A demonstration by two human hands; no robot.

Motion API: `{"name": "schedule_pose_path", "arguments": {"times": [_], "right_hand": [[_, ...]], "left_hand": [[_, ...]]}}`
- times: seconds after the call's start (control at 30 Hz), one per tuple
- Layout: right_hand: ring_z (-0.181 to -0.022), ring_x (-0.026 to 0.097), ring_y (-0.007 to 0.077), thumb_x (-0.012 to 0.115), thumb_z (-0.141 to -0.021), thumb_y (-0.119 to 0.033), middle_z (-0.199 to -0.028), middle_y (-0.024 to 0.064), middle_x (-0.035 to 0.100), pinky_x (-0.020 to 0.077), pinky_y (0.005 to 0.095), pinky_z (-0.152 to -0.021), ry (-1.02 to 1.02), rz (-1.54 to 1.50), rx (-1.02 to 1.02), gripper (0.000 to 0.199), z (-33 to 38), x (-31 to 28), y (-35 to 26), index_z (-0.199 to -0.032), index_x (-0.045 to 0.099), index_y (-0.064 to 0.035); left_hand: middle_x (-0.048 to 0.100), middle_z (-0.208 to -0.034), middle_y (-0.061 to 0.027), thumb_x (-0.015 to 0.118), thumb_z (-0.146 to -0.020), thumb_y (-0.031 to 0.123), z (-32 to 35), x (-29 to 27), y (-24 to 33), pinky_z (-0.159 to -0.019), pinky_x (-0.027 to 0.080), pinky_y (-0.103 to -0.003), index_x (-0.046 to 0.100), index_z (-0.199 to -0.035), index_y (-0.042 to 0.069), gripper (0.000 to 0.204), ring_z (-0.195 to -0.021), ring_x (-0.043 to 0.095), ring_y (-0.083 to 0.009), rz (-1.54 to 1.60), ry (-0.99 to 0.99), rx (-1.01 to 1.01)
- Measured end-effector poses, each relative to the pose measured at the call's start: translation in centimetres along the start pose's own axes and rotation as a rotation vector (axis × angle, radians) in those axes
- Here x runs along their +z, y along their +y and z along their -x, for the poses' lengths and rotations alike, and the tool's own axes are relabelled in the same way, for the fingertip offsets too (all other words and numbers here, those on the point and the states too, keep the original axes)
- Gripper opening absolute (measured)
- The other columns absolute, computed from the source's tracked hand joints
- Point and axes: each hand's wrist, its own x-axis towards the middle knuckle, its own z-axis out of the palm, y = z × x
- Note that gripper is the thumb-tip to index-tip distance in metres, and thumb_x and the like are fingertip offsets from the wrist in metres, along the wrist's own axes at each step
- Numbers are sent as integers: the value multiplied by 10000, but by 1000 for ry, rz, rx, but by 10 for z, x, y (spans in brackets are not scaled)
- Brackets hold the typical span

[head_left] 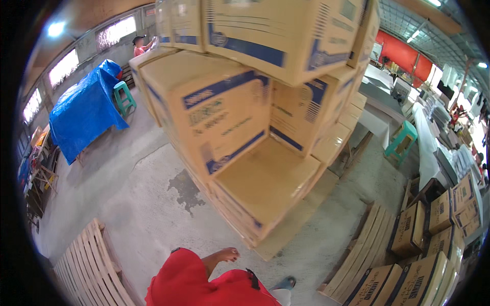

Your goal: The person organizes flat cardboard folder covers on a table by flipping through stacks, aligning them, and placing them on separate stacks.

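Note:
My left hand (228,254) reaches out from a red sleeve at the lower middle. Its fingers are loosely bent and slightly apart, and I see nothing in them. It is nearest to the front corner of a tall stack of brown cartons with blue bands, apart from it. One carton (224,122) faces me on the left side of a stepped gap, and a lower carton top (265,176) lies bare in that gap. More cartons (255,30) are piled above. My right hand is out of view.
Wooden pallets lie at lower left (89,260) and lower right (360,250). Brown cartons (411,229) stand on the right. A blue tarp (87,109) covers something at left, near a green stool (124,98). Another green stool (401,140) stands right. A person (140,47) is far back.

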Motion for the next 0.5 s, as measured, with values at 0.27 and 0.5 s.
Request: {"name": "schedule_pose_path", "arguments": {"times": [0.27,0.5], "right_hand": [[-695,585,254,562,-820,-297,-745,107,611,465,390,-628,-28,365,-129,282,-128,-106,-121,-963,585,-56],[-729,554,284,659,-739,-144,-770,128,561,425,377,-642,-252,558,-1484,279,29,-56,-613,-984,570,-43]], "left_hand": [[608,-813,-24,570,-822,325,-15,116,52,-576,462,-338,566,-1001,115,277,-694,602,-187,-24,-99,-471],[616,-830,-40,538,-848,282,-82,176,214,-554,447,-323,565,-1025,111,248,-684,596,-179,344,113,43]]}}
